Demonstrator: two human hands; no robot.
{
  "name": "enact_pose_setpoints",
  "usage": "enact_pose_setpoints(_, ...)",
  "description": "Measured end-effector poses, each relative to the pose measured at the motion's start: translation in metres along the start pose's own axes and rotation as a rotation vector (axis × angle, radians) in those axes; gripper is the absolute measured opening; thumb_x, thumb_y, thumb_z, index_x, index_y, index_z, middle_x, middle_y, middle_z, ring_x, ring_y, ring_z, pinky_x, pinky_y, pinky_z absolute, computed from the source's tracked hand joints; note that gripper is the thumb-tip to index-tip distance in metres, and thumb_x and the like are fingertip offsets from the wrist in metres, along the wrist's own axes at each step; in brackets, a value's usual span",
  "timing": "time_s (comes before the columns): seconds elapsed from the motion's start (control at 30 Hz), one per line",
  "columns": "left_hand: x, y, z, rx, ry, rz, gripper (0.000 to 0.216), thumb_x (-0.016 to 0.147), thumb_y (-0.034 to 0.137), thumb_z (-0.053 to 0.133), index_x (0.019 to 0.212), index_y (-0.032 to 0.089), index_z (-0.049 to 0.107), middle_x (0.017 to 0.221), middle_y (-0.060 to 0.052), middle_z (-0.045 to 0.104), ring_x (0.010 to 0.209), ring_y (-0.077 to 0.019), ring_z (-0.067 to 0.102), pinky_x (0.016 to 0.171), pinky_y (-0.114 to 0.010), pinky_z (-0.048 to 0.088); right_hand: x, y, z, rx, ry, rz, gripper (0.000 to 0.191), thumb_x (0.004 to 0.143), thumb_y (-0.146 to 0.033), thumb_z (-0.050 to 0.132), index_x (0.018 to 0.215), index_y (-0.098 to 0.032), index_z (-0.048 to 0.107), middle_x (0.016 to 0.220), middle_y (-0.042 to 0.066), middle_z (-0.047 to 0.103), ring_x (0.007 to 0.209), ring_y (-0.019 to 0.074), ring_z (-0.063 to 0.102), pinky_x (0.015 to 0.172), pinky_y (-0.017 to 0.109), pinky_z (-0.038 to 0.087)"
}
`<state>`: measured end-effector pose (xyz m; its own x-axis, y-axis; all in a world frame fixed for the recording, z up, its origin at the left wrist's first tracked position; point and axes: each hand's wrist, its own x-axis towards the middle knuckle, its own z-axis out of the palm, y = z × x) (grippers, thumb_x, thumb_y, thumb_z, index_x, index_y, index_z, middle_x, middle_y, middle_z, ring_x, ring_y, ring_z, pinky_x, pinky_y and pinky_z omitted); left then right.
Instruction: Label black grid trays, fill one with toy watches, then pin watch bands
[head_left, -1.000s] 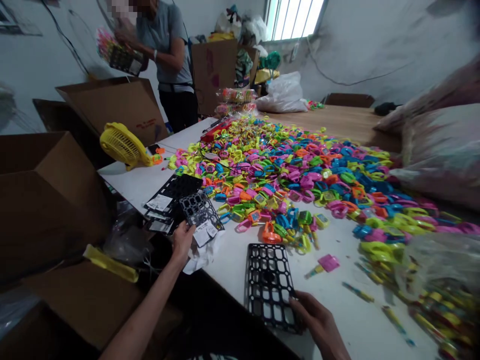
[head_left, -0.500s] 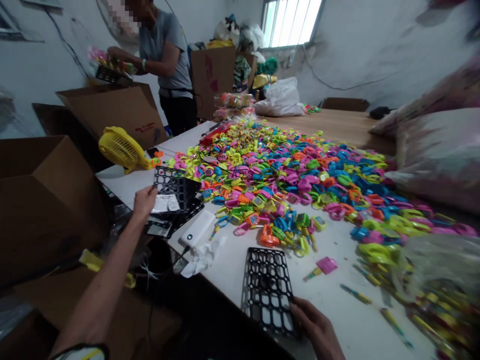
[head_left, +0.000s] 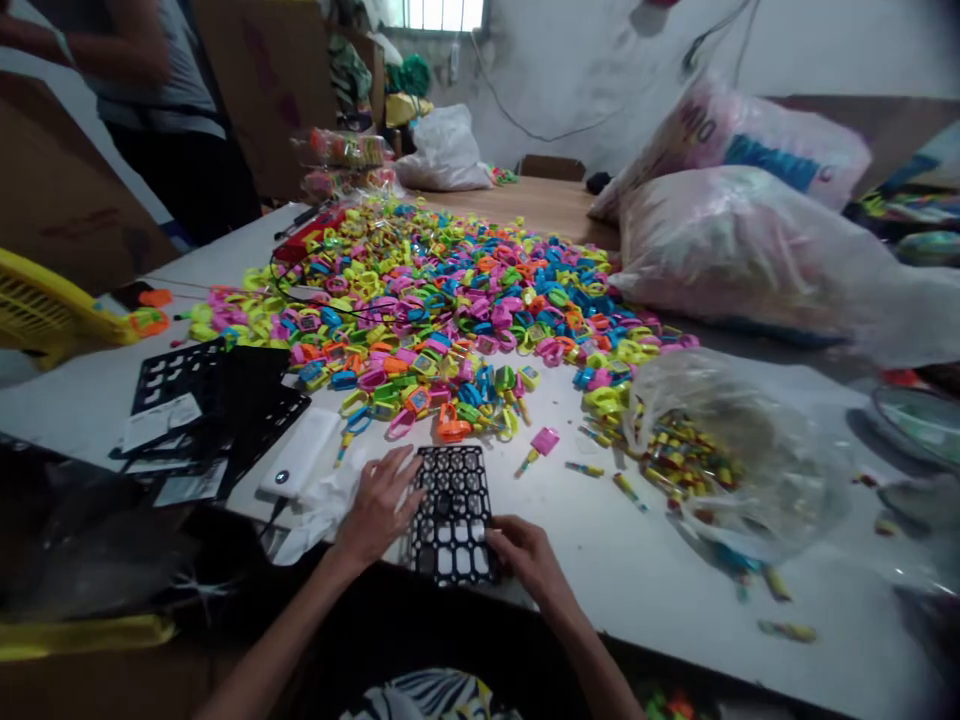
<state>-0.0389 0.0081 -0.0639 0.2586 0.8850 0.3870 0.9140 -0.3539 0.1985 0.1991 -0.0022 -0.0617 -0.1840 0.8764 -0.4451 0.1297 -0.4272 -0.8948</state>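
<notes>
A black plastic grid tray [head_left: 452, 500] with several rows of openings lies at the table's near edge. My left hand [head_left: 381, 508] is at its left side, fingers stretched out and apart, the fingertips at the rim. On the opposite side my right hand [head_left: 523, 556] pinches the tray's lower right edge between thumb and fingers. Just beyond the tray lies a heap of colourful toy watches [head_left: 450, 310] in pink, yellow, blue, green and orange. A pink piece with a candy-like stick [head_left: 540, 445] lies to the right of the tray.
More black trays [head_left: 180, 385] with white labels lie at the left, beside a white power bank [head_left: 304, 452] and crumpled tissue [head_left: 319, 510]. A clear bag [head_left: 787, 450] of small sticks stands at the right. Behind are stuffed sacks [head_left: 742, 250], a yellow fan [head_left: 52, 310] and a standing person [head_left: 161, 90].
My left hand has let go of the black tray at the left and moved right to the grid tray. The view has swung right; my right hand stays at the tray's edge.
</notes>
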Motion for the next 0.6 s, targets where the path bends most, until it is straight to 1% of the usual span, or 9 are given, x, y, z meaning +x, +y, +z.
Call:
enact_pose_setpoints(0.03, -0.002, 0.003, 0.011, 0.007, -0.059, 0.021, 0.039, 0.089, 0.03, 0.044, 0.127, 0.018, 0.048, 0.136, -0.012, 0.046, 0.125, -0.0253, 0.041, 0.097, -0.043, 0.033, 0.002, 0.003, -0.007, -0.092, 0.005, -0.024, 0.04, 0.067, -0.05, 0.06, 0.082, -0.013, 0.063, 0.051, -0.003, 0.048, 0.047, 0.0114, 0.042, 0.046, 0.023, 0.032)
enact_pose_setpoints(0.07, -0.004, 0.005, 0.02, 0.016, -0.104, 0.04, 0.043, 0.089, 0.031, 0.045, 0.13, 0.019, 0.045, 0.138, -0.012, 0.043, 0.126, -0.0266, 0.039, 0.099, -0.046, 0.031, 0.004, 0.004, -0.016, -0.191, 0.047, -0.062, 0.041, 0.07, -0.051, 0.057, 0.086, -0.014, 0.063, 0.053, -0.002, 0.05, 0.048, 0.0126, 0.045, 0.047, 0.024, 0.034)
enact_pose_setpoints(0.1, -0.006, 0.006, 0.027, 0.024, -0.129, 0.058, 0.045, 0.088, 0.032, 0.045, 0.131, 0.02, 0.043, 0.14, -0.012, 0.041, 0.127, -0.0275, 0.038, 0.1, -0.048, 0.029, 0.009, 0.002, -0.026, -0.293, 0.125, -0.105, 0.042, 0.073, -0.052, 0.054, 0.088, -0.014, 0.062, 0.055, -0.001, 0.052, 0.05, 0.0139, 0.047, 0.049, 0.024, 0.035)
enact_pose_setpoints(0.2, -0.012, 0.008, 0.04, 0.036, -0.113, 0.067, 0.045, 0.086, 0.035, 0.048, 0.128, 0.019, 0.047, 0.136, -0.013, 0.046, 0.123, -0.0291, 0.041, 0.102, -0.051, 0.024, 0.032, -0.013, -0.05, -0.574, 0.413, -0.177, 0.039, 0.077, -0.052, 0.049, 0.085, -0.016, 0.062, 0.066, 0.004, 0.059, 0.063, 0.0182, 0.056, 0.057, 0.026, 0.037)
enact_pose_setpoints(0.27, -0.014, 0.011, 0.042, 0.042, -0.071, 0.056, 0.045, 0.083, 0.039, 0.052, 0.122, 0.016, 0.053, 0.129, -0.015, 0.051, 0.118, -0.0303, 0.045, 0.102, -0.051, 0.025, 0.053, -0.026, -0.057, -0.703, 0.513, -0.116, 0.036, 0.076, -0.05, 0.052, 0.077, -0.016, 0.063, 0.077, 0.009, 0.063, 0.075, 0.0223, 0.058, 0.062, 0.028, 0.037)
enact_pose_setpoints(0.37, -0.016, 0.014, 0.042, 0.036, -0.017, 0.053, 0.043, 0.081, 0.04, 0.054, 0.116, 0.015, 0.056, 0.121, -0.015, 0.056, 0.112, -0.0296, 0.049, 0.101, -0.049, 0.027, 0.079, -0.035, -0.057, -0.686, 0.578, -0.006, 0.024, 0.068, -0.039, 0.061, 0.068, -0.015, 0.06, 0.081, 0.011, 0.064, 0.084, 0.0261, 0.058, 0.064, 0.028, 0.037)
enact_pose_setpoints(0.43, -0.016, 0.012, 0.042, 0.022, 0.02, 0.027, 0.043, 0.081, 0.04, 0.055, 0.116, 0.016, 0.055, 0.119, -0.015, 0.056, 0.111, -0.0292, 0.049, 0.1, -0.048, 0.028, 0.085, -0.034, -0.056, -0.601, 0.585, 0.005, 0.016, 0.066, -0.031, 0.06, 0.065, -0.016, 0.058, 0.075, 0.01, 0.063, 0.081, 0.0243, 0.058, 0.062, 0.027, 0.037)
enact_pose_setpoints(0.5, -0.015, 0.008, 0.043, -0.009, 0.046, -0.008, 0.044, 0.081, 0.039, 0.055, 0.119, 0.017, 0.052, 0.12, -0.014, 0.056, 0.113, -0.029, 0.048, 0.099, -0.047, 0.029, 0.082, -0.03, -0.056, -0.513, 0.547, -0.006, 0.014, 0.067, -0.028, 0.055, 0.062, -0.016, 0.056, 0.062, 0.006, 0.059, 0.069, 0.0199, 0.058, 0.058, 0.025, 0.037)
enact_pose_setpoints(0.6, -0.015, 0.003, 0.047, -0.063, 0.059, -0.047, 0.049, 0.081, 0.039, 0.055, 0.124, 0.017, 0.048, 0.118, -0.013, 0.058, 0.113, -0.0283, 0.049, 0.097, -0.045, 0.031, 0.069, -0.025, -0.056, -0.344, 0.447, -0.047, 0.012, 0.067, -0.028, 0.049, 0.065, -0.016, 0.052, 0.049, -0.001, 0.05, 0.048, 0.0131, 0.05, 0.048, 0.023, 0.037)
